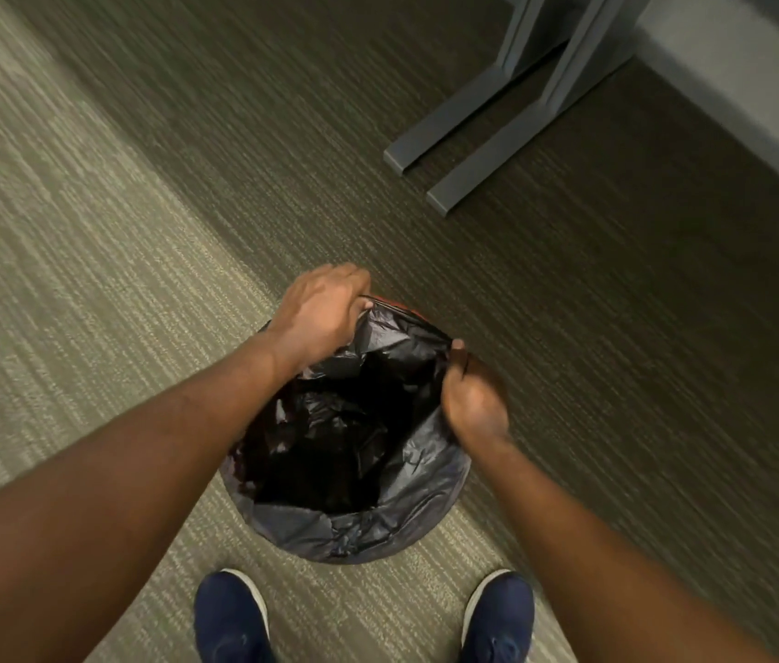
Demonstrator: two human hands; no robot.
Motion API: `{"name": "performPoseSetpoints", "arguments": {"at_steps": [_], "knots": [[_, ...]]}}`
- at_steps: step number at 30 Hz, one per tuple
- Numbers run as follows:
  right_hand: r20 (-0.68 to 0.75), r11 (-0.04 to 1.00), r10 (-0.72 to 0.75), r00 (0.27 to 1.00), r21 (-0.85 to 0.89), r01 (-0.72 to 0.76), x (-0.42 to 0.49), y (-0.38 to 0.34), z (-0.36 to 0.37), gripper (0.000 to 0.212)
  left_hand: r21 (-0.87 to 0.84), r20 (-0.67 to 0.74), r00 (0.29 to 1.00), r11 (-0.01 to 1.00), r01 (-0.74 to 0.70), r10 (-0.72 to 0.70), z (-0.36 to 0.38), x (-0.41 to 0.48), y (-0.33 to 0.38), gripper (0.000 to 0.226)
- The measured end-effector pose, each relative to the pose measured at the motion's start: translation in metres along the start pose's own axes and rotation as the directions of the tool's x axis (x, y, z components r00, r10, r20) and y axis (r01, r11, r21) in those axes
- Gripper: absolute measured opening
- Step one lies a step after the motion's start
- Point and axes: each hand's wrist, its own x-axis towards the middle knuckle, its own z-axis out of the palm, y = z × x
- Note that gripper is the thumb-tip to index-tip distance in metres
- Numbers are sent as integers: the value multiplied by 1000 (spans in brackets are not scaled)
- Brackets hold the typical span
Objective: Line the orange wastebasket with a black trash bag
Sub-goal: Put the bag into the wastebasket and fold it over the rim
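Observation:
A black trash bag [354, 452] sits inside the orange wastebasket [404, 309] on the carpet between my feet. The bag covers nearly all of the basket; only a thin orange strip of rim shows at the far side. The bag's near edge is folded down over the rim. My left hand [322, 311] grips the bag's edge at the far left of the rim. My right hand [473, 399] pinches the bag's edge at the right side of the rim. The stretch of plastic between both hands is pulled taut.
Two grey metal furniture legs [483, 150] rest on the dark carpet at the upper right, beside a pale wall base [760, 98]. My dark blue shoes [229, 614] stand just in front of the basket on lighter carpet.

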Motion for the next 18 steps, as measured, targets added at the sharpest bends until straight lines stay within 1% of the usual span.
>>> {"name": "performPoseSetpoints", "arguments": {"at_steps": [2, 4, 6, 8, 9, 10, 12, 13, 15, 16, 18], "knots": [[71, 999, -44, 996, -9, 45, 4, -8, 5, 61, -73, -22, 991, 988, 133, -135, 1, -8, -8, 13], [136, 999, -45, 990, -13, 48, 5, -16, 13, 63, -173, -24, 958, 945, 279, -287, 3, -16, -20, 14], [160, 999, -30, 987, -8, 31, 3, -22, 21, 66, -269, 4, 906, 872, 408, -423, 1, -22, -33, 12], [171, 999, -40, 984, -23, 45, 0, -27, 27, 67, -349, 61, 858, 794, 498, -511, -1, -25, -47, 10], [189, 998, -44, 981, -29, 50, 1, -29, 28, 67, -405, 112, 825, 733, 547, -554, 0, -26, -55, 9], [214, 998, -45, 976, -32, 53, 3, -31, 29, 65, -481, 188, 775, 631, 609, -604, 2, -28, -63, 8], [280, 999, -43, 959, -5, 46, 9, -34, 31, 64, -599, 372, 637, 349, 720, -675, 5, -35, -78, 12], [311, 999, -37, 950, 31, 28, 11, -35, 33, 68, -618, 433, 582, 244, 747, -688, 5, -41, -85, 12], [344, 994, -16, 939, 108, -23, 14, -35, 34, 72, -638, 497, 535, 130, 759, -683, 4, -53, -98, 6], [349, 991, 2, 937, 127, -49, 15, -35, 35, 71, -651, 517, 524, 86, 754, -677, 3, -61, -104, 8], [350, 979, 89, 933, 142, -147, 20, -37, 37, 68, -680, 536, 528, 35, 733, -659, 6, -80, -116, 20]]}}
